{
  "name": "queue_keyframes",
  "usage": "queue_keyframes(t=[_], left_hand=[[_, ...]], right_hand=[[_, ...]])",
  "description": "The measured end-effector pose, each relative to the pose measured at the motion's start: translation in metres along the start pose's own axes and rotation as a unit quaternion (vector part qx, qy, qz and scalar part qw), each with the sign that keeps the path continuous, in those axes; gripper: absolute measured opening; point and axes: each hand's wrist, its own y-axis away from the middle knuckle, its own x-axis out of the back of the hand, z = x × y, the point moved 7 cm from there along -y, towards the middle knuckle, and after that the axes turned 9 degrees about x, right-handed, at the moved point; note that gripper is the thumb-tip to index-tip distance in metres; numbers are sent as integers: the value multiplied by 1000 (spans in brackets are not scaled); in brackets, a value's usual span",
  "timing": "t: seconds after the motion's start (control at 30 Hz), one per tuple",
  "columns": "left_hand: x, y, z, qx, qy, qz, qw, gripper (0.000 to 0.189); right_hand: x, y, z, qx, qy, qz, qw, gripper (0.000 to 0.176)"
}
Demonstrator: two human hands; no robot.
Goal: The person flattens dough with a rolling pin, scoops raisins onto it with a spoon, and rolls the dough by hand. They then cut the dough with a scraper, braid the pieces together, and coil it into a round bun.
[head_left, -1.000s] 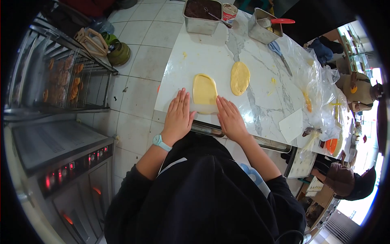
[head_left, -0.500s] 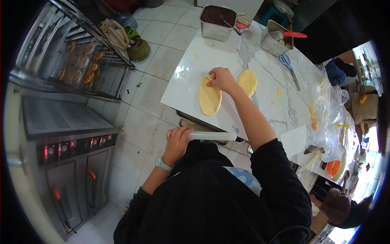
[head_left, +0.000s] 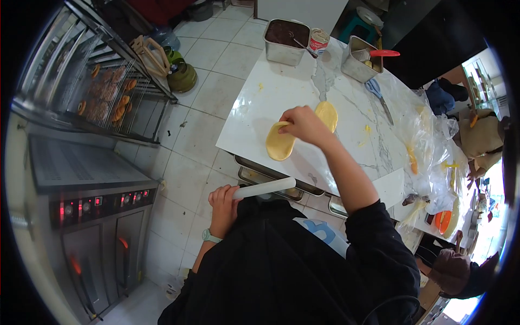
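My left hand [head_left: 223, 200] is closed around one end of a white rolling pin [head_left: 265, 188], held off the table's near edge in front of my body. With my right hand [head_left: 304, 125] I pinch the far edge of a flat, oval piece of yellow dough [head_left: 279, 147] on the white marble-patterned table. That edge looks raised, though my fingers partly cover it. A second flattened dough oval [head_left: 327, 116] lies just beyond my right hand, to its right.
At the table's far end stand a metal tin of dark filling [head_left: 286, 57], a can [head_left: 318, 42] and a tin with a red-handled tool [head_left: 362, 67]. Blue scissors [head_left: 380, 97] and plastic bags [head_left: 430, 146] lie right. Left are an oven [head_left: 97, 216] and a rack of baked pieces [head_left: 111, 92].
My right hand has drawn the dough's far edge back toward me, so the oval looks shorter. My left hand and the rolling pin have shifted left, and the pin is more tilted.
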Motion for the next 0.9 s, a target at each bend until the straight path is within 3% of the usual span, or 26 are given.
queue_keyframes(t=[0.13, 0.2, 0.27, 0.33, 0.37, 0.43, 0.47, 0.5, 0.53, 0.6, 0.67, 0.7, 0.77, 0.8, 0.87, 0.9], left_hand=[[9, -24, -7, -10, 16, -18, 1000, 36], [14, -34, -10, -36, 11, -11, 999, 35], [18, -44, -14, -55, 11, -9, 998, 36], [21, -52, -19, -69, 12, -7, 998, 36], [21, -55, -22, -74, 18, -8, 997, 36], [24, -60, -27, -81, 25, -9, 996, 35], [26, -60, -29, -90, 21, -10, 996, 35], [28, -60, -32, -98, 17, -10, 995, 34], [31, -61, -34, -97, 18, -10, 995, 34], [36, -60, -39, -86, 34, -25, 995, 33], [33, -56, -50, -81, 39, -29, 996, 35], [32, -57, -54, -78, 44, -31, 996, 37], [32, -63, -53, -83, 44, -40, 995, 36], [33, -65, -53, -84, 42, -45, 995, 36], [34, -73, -49, -93, 44, -50, 993, 37], [35, -76, -48, -99, 44, -53, 993, 37]], right_hand=[[57, -11, -31, 45, 34, 22, 998, 23], [86, -16, -38, 16, 49, 107, 993, 22], [86, -22, -34, 4, 49, 129, 990, 20], [69, -28, -20, 40, 165, 213, 962, 20], [45, -29, -5, 3, 210, 207, 956, 19], [-22, -21, 27, 37, 248, 149, 957, 28], [-55, -8, 35, -1, 218, 76, 973, 32], [-92, 8, 41, 79, 253, 129, 955, 35], [-100, 25, 23, 145, 277, 181, 932, 38], [-94, 38, 0, 107, 240, 156, 952, 45], [-86, 38, -10, 9, 229, 46, 972, 52], [-83, 31, -8, 4, 228, 48, 972, 52], [-51, 8, 1, -4, 233, 180, 956, 58], [-49, -5, 9, -10, 233, 181, 955, 58], [-63, -36, 39, -68, 197, 51, 977, 61], [-55, -49, 44, -72, 195, 54, 977, 61]])
